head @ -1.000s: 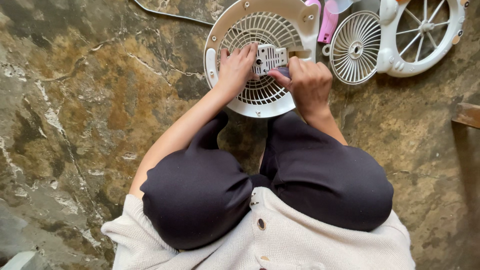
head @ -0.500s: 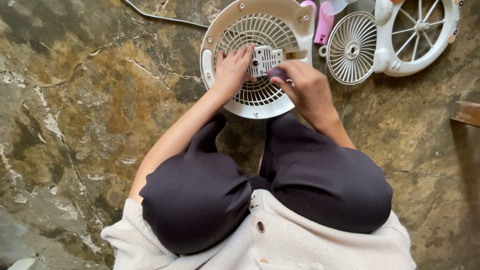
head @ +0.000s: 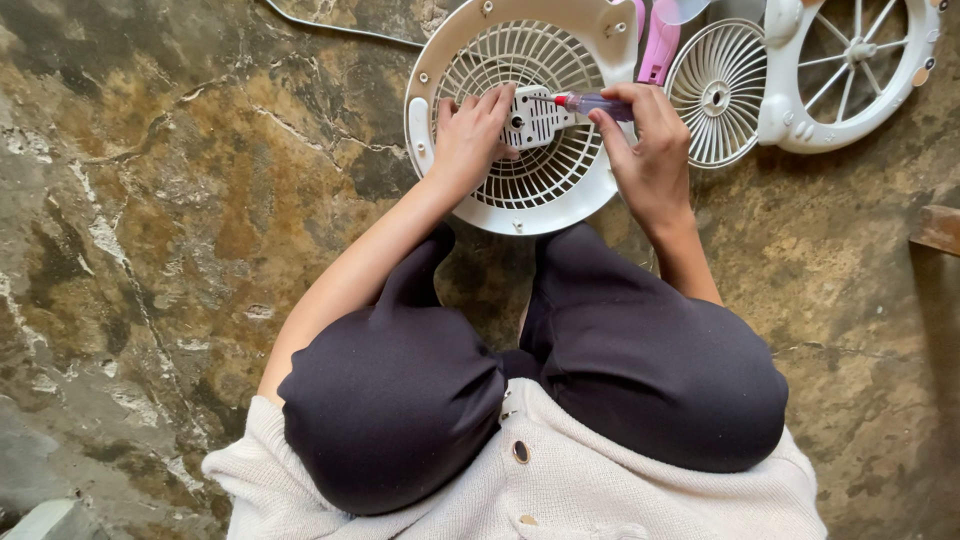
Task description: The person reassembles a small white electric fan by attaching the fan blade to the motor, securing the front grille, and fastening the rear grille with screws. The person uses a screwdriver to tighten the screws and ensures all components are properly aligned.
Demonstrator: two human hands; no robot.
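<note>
A white round fan housing with a grille (head: pixel 450 60) lies on the stone floor in front of my knees. My left hand (head: pixel 470 140) presses flat on the grille, fingers against the small white centre plate (head: pixel 537 116). My right hand (head: pixel 650 150) holds a purple-handled screwdriver (head: pixel 592 102) sideways, its tip pointing left at the centre plate's right edge.
A smaller white fan grille (head: pixel 715 95) and a white wheel-shaped fan frame (head: pixel 850 70) lie to the right. Pink plastic parts (head: pixel 660 45) sit between them and the housing. A dark cable (head: pixel 340 28) runs at top left. A wooden piece (head: pixel 935 228) is at the right edge.
My right hand has lifted and moved right, turning the screwdriver from upright over the plate to lying sideways with the handle now visible. My left hand stayed on the grille.
</note>
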